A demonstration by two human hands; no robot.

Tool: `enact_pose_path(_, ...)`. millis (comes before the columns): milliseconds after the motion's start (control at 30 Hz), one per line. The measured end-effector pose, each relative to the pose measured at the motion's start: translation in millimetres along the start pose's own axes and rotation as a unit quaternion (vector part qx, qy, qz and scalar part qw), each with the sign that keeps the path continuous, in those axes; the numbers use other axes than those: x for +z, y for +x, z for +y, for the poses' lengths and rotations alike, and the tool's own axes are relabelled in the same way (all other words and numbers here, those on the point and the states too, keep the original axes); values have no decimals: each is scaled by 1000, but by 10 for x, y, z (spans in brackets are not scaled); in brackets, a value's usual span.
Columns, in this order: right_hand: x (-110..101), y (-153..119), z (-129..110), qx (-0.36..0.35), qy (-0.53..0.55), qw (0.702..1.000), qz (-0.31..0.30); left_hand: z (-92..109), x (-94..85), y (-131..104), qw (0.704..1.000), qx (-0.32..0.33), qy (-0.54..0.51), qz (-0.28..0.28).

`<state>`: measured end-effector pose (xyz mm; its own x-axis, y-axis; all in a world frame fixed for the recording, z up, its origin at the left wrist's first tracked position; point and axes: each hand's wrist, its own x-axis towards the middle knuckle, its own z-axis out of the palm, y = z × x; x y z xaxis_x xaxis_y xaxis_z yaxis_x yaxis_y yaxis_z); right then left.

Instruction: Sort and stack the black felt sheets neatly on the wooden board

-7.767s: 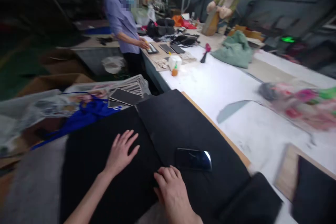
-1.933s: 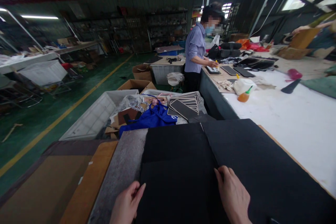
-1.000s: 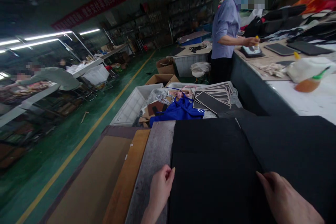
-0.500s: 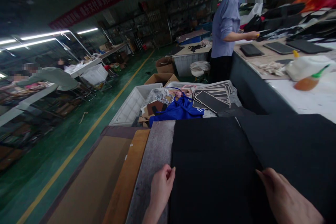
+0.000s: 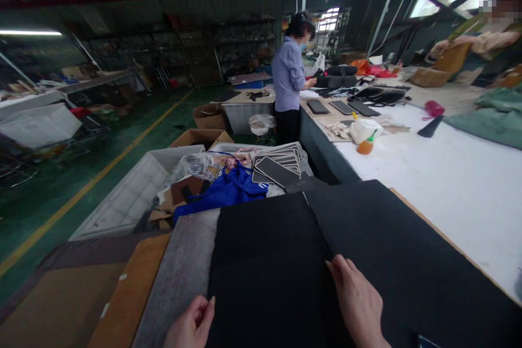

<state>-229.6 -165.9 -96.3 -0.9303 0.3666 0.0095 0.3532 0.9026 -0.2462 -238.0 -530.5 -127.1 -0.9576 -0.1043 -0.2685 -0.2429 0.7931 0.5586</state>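
A black sheet (image 5: 269, 261), which looks like fabric or thin foam, lies flat in front of me. At its left edge my left hand (image 5: 191, 323) is closed, thumb and fingertips pinching the border. My right hand (image 5: 359, 302) pinches the sheet's right edge, where it meets a second black sheet (image 5: 395, 244) lying to the right. A pale line shows at the far end of that seam. Left of the black sheet is a strip of grey, worn board (image 5: 183, 261), with an orange-brown wooden board (image 5: 130, 293) beside it.
Beyond the sheets, a white crate (image 5: 122, 196) holds blue cloth (image 5: 234, 187) and dark pale-edged panels (image 5: 281, 166). A white table (image 5: 440, 174) on the right bears an orange glue bottle (image 5: 367, 144). A co-worker in a blue shirt (image 5: 287, 70) stands ahead; another person is at far right.
My view has turned to the right, bringing the white table and a second person into sight. Both hands still pinch the black sheet's edges.
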Motion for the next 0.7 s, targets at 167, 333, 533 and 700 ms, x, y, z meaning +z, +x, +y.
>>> enact_pose_path(167,-47,3,-21,7,2,1000,-7,7,-7,2,1000,-15,-10,-8)
enact_pose_path(333,-47,9,-20,14,-8,1000,-4,12,-4,21,999,-35,-10,-22)
enact_pose_path(533,-64,4,-22,4,-8,1000,-3,16,-16,23,1000,-17,2,-9)
enact_pose_path(700,-75,5,-19,4,-2,1000,-9,-8,11,18,1000,-7,-2,16)
